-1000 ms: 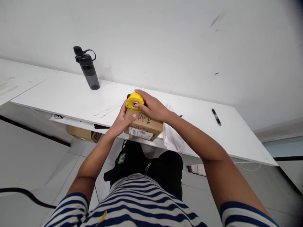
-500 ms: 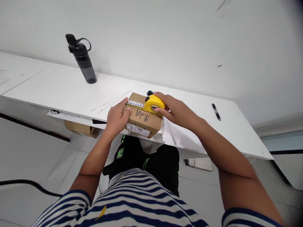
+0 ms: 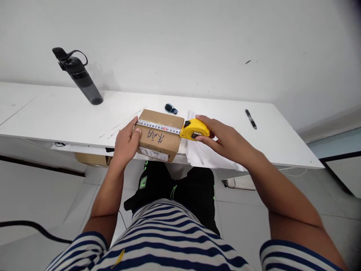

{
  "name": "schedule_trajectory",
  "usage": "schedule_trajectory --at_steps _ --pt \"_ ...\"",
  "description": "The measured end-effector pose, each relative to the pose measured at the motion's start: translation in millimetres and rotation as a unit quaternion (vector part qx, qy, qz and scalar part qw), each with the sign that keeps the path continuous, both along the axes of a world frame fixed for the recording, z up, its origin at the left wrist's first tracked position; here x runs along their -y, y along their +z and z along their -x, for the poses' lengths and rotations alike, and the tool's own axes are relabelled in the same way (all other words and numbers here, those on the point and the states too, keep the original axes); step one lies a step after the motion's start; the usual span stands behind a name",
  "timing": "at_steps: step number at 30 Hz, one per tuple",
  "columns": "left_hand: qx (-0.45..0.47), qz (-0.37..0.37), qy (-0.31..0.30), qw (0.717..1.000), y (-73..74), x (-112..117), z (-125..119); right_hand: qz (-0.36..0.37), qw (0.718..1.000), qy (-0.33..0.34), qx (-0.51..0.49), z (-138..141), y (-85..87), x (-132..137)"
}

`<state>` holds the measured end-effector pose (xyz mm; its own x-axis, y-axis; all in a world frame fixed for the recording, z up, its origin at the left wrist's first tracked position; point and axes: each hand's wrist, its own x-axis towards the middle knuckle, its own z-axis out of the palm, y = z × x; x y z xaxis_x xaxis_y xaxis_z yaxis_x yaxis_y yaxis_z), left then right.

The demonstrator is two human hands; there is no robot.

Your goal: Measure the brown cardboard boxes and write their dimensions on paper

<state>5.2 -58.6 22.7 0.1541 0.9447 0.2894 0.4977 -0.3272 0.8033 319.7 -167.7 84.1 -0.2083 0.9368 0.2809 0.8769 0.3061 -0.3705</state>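
A small brown cardboard box [image 3: 158, 145] with handwriting on top and a white label on its near side sits at the front edge of the white shelf. My left hand [image 3: 126, 143] grips the box's left end, its fingers over the tip of the tape blade. The white blade [image 3: 158, 127] lies straight across the top, numbers facing up. At the box's right end, my right hand [image 3: 218, 135] is closed around the yellow tape measure [image 3: 194, 129]. The case is just past the box's right edge.
On the white shelf [image 3: 121, 107], a dark water bottle [image 3: 84, 83] stands at the back left. A small dark-blue object, perhaps a watch [image 3: 170, 108], lies behind the box. White papers [image 3: 203, 154] are under my right hand, and a black pen [image 3: 251, 119] lies farther right.
My right hand has drawn the tape measure rightward, from above the box to past its right end, so more blade shows. My left hand still holds the left end. The view has shifted slightly.
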Motion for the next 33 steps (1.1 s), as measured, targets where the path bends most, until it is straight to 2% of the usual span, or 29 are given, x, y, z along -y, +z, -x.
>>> schedule_trajectory --at_steps 11,16,22,28,33 --pt "0.014 0.005 -0.01 1.0 -2.0 -2 1 0.004 1.0 -0.01 -0.017 -1 0.5 -4" --pt "0.082 0.026 -0.014 0.996 -3.4 -1 -5 -0.001 0.999 0.005 -0.032 8 11.1 -14" --pt "0.168 0.027 0.005 0.985 -8.9 -2 -16 0.024 0.994 0.08 -0.065 55 19.7 -55" --pt "0.247 0.003 -0.025 0.969 -16.9 -6 -22 0.014 0.989 0.132 -0.059 113 13.9 -104" --pt "0.255 0.007 -0.032 0.966 -18.2 -5 -26 0.005 0.989 0.138 -0.05 125 15.0 -116"
